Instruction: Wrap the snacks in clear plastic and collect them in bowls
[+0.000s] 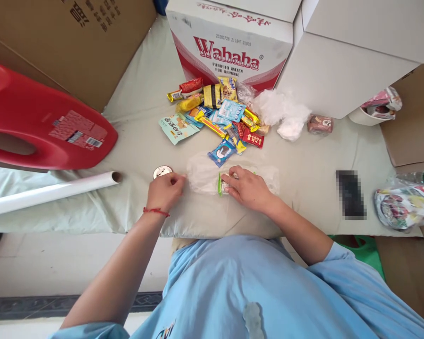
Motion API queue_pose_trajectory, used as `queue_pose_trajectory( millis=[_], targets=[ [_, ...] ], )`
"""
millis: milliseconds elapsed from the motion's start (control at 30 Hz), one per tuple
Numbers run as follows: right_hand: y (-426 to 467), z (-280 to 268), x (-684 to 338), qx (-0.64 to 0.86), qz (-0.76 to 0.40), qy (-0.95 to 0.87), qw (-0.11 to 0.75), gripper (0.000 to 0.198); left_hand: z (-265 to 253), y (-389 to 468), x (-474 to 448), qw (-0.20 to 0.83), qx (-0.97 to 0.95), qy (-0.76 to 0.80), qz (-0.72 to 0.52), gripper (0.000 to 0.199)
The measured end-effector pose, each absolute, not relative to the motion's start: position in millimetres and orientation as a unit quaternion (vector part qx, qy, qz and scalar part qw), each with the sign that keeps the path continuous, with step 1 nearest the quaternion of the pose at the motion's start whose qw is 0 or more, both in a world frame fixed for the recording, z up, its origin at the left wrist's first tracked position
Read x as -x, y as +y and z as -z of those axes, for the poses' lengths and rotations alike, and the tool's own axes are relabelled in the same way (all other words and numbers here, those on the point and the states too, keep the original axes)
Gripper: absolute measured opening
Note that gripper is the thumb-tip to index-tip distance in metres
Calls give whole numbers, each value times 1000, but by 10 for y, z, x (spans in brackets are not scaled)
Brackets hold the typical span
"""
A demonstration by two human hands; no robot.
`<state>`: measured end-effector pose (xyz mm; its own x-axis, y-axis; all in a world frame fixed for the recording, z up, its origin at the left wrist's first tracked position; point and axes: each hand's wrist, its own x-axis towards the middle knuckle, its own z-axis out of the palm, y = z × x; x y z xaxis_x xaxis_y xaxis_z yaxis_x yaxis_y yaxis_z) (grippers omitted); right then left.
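Observation:
A clear plastic bag (pixel 201 175) lies flat on the cloth-covered table in front of me. My left hand (pixel 166 192), with a red cord on its wrist, is closed in a pinch at the bag's left edge. On top of the bag is a small snack packet (pixel 220 184) with green ends. My right hand (pixel 249 188) has its fingers curled over this packet and covers most of it. Just beyond my left hand sits a round, light disc (pixel 161 171), partly hidden by the fingers. A heap of wrapped snacks, with a blue packet (pixel 222 151) nearest, lies beyond the bag.
A white-and-red water carton (pixel 229 47) stands behind the snacks. To the left are a red jug (pixel 38 117) and a white roll (pixel 56 190). Crumpled plastic (pixel 282 113) lies right of the heap. A blurred dark rectangle (pixel 351 194) and a wrapped bundle (pixel 403 207) are farther right.

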<state>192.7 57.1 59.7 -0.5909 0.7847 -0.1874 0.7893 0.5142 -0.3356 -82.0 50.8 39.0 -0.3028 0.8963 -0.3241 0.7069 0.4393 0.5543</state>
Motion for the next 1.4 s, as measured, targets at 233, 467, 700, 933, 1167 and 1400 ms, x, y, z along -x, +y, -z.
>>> queue_pose_trajectory(
  millis=[233,467,700,933,1167,1400],
  targets=[
    [588,-645,-1882,-463,214,860,17,42,-690,-111,247,49,-682,594,-424,8],
    [742,-598,-2015,-406,291,866,-26,33,-40,205,-246,64,-783,515,-344,37],
    [1320,-558,-2108,-505,174,836,-123,41,64,250,-214,64,-800,546,-242,33],
    [1616,-591,-1971,-485,198,851,19,31,-168,227,-335,72,-771,606,-180,33],
    [1149,-882,-2104,-372,200,906,-4,25,-230,207,-352,85,-788,600,-112,39],
    [527,-590,-2235,-363,207,908,13,42,-111,167,-238,201,-742,617,-171,31]
  ],
)
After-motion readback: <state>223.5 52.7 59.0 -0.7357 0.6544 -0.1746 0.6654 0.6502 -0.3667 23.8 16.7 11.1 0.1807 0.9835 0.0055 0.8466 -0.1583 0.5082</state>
